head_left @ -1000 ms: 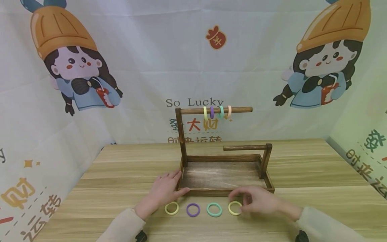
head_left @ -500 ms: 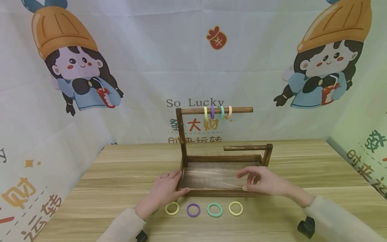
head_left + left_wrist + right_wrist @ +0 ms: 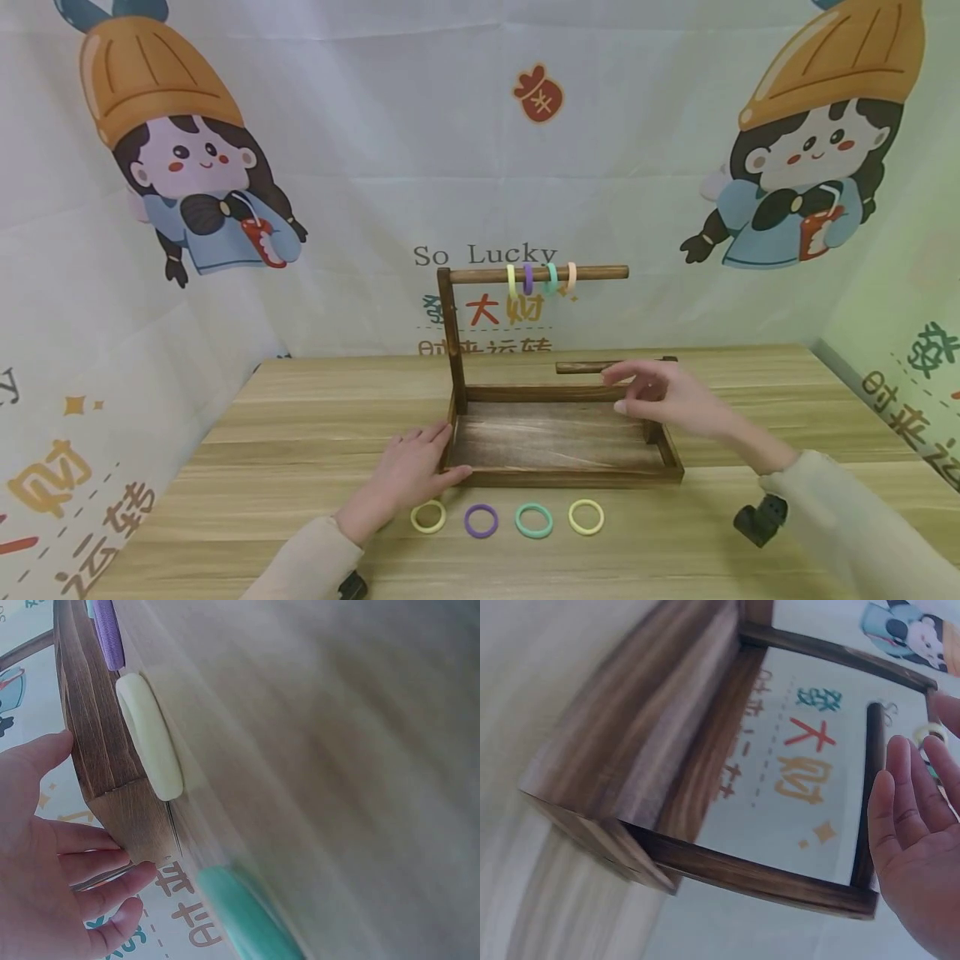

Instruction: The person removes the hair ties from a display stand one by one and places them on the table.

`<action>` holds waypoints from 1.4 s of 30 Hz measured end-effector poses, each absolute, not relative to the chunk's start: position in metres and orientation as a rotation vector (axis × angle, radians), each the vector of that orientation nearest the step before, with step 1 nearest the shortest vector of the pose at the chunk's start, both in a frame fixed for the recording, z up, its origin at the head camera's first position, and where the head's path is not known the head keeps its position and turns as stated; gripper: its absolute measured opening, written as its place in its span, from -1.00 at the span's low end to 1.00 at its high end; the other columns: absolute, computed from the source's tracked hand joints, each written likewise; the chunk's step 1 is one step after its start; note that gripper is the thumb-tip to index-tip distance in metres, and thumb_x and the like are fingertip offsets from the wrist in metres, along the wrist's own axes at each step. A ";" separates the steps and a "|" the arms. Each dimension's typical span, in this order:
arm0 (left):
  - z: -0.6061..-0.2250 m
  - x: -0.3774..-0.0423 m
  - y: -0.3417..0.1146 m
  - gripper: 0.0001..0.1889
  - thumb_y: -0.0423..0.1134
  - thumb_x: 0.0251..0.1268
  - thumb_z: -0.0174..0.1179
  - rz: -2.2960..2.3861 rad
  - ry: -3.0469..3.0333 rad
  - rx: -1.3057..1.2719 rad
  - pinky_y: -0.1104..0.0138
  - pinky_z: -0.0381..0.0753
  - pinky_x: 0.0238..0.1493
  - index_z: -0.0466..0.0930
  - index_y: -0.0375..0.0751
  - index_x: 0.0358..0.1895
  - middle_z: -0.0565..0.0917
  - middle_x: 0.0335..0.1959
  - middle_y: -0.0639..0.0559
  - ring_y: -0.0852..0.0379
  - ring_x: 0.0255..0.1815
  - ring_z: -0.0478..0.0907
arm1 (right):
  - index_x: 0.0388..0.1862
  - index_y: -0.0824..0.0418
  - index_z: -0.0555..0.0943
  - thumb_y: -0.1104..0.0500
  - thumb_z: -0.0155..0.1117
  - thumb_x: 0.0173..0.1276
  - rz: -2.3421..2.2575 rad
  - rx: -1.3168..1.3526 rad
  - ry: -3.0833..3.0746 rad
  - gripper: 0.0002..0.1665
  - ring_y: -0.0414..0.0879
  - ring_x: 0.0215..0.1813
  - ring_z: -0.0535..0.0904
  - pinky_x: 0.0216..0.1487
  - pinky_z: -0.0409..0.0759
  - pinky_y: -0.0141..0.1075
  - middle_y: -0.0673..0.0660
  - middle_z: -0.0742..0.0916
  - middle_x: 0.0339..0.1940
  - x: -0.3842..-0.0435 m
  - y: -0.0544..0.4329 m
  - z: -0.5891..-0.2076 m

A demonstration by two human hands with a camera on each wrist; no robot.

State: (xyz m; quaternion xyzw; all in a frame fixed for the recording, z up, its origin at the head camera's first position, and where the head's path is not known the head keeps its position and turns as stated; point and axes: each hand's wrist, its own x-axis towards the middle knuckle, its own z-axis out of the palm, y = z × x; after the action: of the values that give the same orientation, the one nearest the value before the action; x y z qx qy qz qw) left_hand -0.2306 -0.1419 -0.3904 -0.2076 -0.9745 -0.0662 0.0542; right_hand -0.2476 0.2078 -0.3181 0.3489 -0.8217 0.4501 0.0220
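Presently the left hand rests at the near left corner of the wooden tray, thumb on the front wall, fingers long and loosely spread; the right hand hangs above the tray's right part, covering some of the lower bar, whether touching it I cannot tell; its thumb and forefinger stand apart, holding nothing that shows, the other fingers relaxed; on the table, before the front wall, lie in a row the left yellow ring, the purple ring, the green ring and the right yellow ring, flat and apart from one another; the upper bar carries four more, from left to right a hanging yellow ring, a hanging purple ring, a hanging green ring and a peach ring; behind is a pale cloth with cartoon figures and lettering; a black device shows below the right sleeve
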 end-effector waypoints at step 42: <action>-0.389 -0.229 -0.142 -0.23 0.23 0.09 0.04 -0.218 -2.940 -0.642 -0.04 0.29 0.00 0.31 -0.39 0.18 0.36 0.16 -0.20 -0.21 0.10 0.30 | 0.15 0.34 0.36 0.11 0.16 0.24 1.454 0.685 -2.394 -0.46 0.04 0.06 0.42 0.02 0.40 -0.22 0.24 0.49 0.08 -0.290 0.201 -0.252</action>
State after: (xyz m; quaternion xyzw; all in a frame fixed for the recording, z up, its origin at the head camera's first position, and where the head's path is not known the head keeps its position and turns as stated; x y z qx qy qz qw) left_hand -0.2285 -0.1416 -0.3886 -0.2125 -0.9725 -0.0723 0.0621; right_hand -0.2900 0.2005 -0.2517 0.2355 -0.8234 0.5001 0.1286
